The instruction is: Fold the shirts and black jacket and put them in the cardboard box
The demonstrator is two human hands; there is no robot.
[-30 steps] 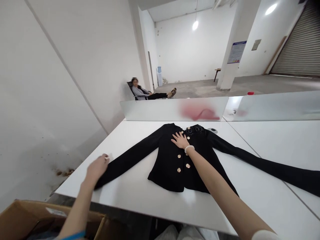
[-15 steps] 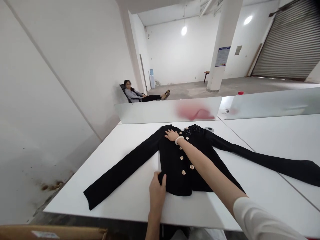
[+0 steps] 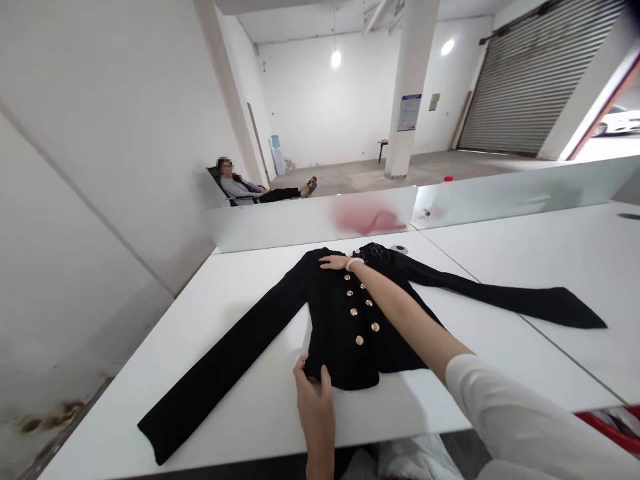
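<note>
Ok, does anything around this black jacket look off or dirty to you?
Two marks stand out. A brown stain sits low on the white wall left of the white table, like dried dirt. A pink smudge blurs the frosted divider, though it may be a reflection. The black jacket itself looks undamaged.

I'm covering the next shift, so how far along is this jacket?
Done: the jacket lies face up on the table, buttons showing, sleeves spread wide. In hand: the right hand rests flat on the upper chest, and the left hand holds the hem. Remaining: the sleeves are unfolded.
</note>
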